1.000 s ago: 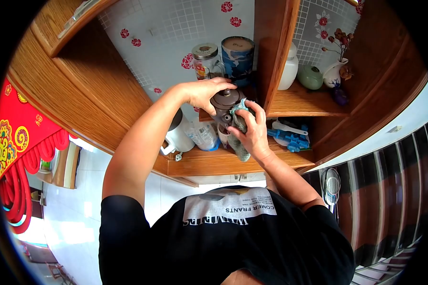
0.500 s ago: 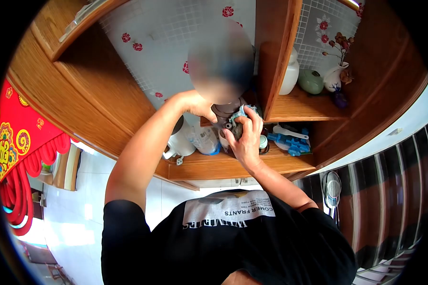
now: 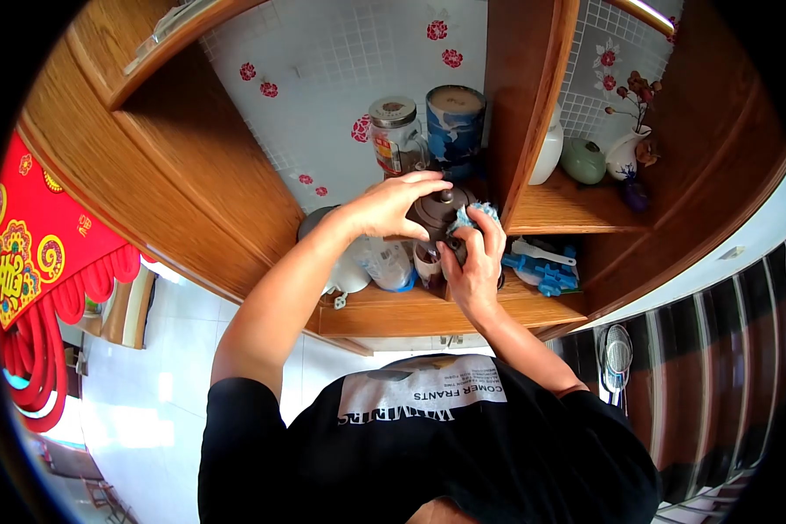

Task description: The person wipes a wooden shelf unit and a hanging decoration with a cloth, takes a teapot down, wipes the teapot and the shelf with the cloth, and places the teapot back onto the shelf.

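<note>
A dark brown teapot with a round knob on its lid is between my two hands at the front of the cabinet. My left hand grips its left side, the fingers over the top edge and the thumb lower down. In my right hand is a crumpled blue-and-white cloth, pressed against the teapot's right side. That hand covers part of the teapot and the cloth.
Behind the teapot stand a lidded glass jar and a blue patterned canister. Below are a plastic bag and blue plastic items. A wooden divider rises at right, beside a green pot and a white vase.
My left hand has shifted over the teapot, with fingers now reaching further along its top. The lid knob now shows. The blur that covered the jar and canister is gone, and the view has shifted slightly.
</note>
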`<state>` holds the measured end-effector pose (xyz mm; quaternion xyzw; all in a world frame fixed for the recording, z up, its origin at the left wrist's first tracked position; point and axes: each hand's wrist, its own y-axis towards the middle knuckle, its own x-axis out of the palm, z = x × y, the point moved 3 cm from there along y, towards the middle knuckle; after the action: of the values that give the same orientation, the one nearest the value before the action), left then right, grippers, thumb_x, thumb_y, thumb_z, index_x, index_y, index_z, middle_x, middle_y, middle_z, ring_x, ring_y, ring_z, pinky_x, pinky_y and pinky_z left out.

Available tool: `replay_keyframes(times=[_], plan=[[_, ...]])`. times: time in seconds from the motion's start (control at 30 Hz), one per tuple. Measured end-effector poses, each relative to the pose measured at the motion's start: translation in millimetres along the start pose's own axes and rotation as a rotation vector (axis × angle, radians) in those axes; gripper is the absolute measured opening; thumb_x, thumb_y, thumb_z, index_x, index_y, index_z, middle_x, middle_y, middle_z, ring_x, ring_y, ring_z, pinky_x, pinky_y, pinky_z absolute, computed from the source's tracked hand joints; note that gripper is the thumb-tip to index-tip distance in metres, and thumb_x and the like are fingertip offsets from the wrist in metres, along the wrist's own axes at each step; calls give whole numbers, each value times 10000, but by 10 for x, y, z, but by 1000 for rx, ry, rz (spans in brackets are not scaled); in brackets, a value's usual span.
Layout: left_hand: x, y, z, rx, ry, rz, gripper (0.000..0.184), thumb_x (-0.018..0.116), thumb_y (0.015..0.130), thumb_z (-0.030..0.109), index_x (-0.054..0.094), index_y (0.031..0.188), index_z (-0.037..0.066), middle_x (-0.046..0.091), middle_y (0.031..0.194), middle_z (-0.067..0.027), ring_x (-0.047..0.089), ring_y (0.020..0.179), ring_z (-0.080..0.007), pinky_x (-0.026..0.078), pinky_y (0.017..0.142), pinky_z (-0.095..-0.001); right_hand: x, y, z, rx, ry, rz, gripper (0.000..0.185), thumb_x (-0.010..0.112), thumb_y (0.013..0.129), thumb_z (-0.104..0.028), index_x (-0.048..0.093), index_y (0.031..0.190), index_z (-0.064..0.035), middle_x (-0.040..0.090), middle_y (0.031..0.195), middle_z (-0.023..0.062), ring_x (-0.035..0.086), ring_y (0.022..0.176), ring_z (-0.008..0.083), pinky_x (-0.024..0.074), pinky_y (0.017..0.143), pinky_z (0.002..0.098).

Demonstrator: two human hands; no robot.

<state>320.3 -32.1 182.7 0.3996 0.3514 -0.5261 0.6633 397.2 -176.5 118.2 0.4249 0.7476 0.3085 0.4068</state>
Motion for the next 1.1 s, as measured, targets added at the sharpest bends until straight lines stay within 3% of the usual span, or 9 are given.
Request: replay_keyframes(times=[0.1, 0.23, 0.33, 0.4, 0.47, 0.7, 0.8, 1.0, 1.1], plan=[[56, -31, 97, 2, 30, 70, 654, 774, 594, 196, 491, 1167, 56, 481, 1214, -167, 472, 1101, -342, 410, 890, -408, -108, -35, 33, -13, 56, -42, 309, 709, 650, -36, 511, 887, -47, 449, 1176, 142, 412, 1098, 340, 337, 924, 429], [122, -155, 204, -125, 88, 170, 730, 769, 624, 251, 421, 1244, 84, 455, 1229, -144, 461, 1104, -347, 407, 927, -394, -132, 9, 173, -11, 147, -112, 313, 691, 676, -24, 503, 926, -35, 457, 1170, 149, 429, 1087, 346, 358, 920, 415], [37, -190, 254, -292, 175, 61, 744, 756, 640, 262, 403, 1277, 109, 446, 1257, -129, 448, 1124, -355, 385, 960, -404, -91, 117, 287, 12, 195, -137, 296, 680, 702, -31, 505, 940, -30, 460, 1164, 157, 446, 1073, 346, 378, 908, 405], [14, -191, 248, -235, 247, 118, 747, 769, 620, 262, 421, 1264, 110, 465, 1236, -115, 457, 1106, -353, 388, 939, -423, -79, 201, 352, 61, 184, -153, 297, 668, 729, -48, 510, 981, -43, 460, 1162, 156, 476, 1046, 337, 424, 858, 385], [-63, -179, 308, -341, 381, 55, 671, 776, 603, 244, 475, 1188, 111, 465, 1212, -139, 439, 1099, -346, 377, 935, -403, -63, 250, 349, 14, 178, -152, 303, 673, 731, -59, 515, 988, -38, 476, 1149, 157, 503, 1012, 335, 442, 832, 376], [-82, -99, -5, -246, 240, 77, 729, 806, 543, 235, 480, 1178, 85, 442, 1231, -159, 402, 1134, -353, 350, 964, -408, -71, 370, 416, 177, 219, -359, 395, 710, 715, -122, 515, 1040, -11, 543, 1031, 169, 552, 931, 307, 447, 812, 348], [-74, -46, -82, -221, 81, 14, 792, 818, 508, 230, 453, 1185, 42, 442, 1233, -177, 404, 1152, -347, 354, 969, -395, -95, 311, 416, 211, 195, -366, 418, 718, 695, -98, 515, 1048, -8, 545, 1002, 179, 548, 916, 349, 458, 788, 380], [-145, -29, 61, -270, 233, -42, 791, 801, 546, 302, 442, 1204, 48, 471, 1217, -188, 442, 1132, -351, 365, 952, -411, -226, 139, 324, 149, 135, -285, 253, 663, 718, -38, 567, 948, 5, 532, 956, 173, 561, 852, 356, 483, 716, 376], [-112, -43, 32, -323, 330, -32, 786, 780, 573, 357, 441, 1223, 74, 469, 1231, -177, 440, 1147, -334, 366, 938, -433, -285, 246, 163, 80, 101, -135, 199, 653, 721, -30, 588, 909, -11, 513, 986, 156, 570, 808, 334, 490, 687, 371]])
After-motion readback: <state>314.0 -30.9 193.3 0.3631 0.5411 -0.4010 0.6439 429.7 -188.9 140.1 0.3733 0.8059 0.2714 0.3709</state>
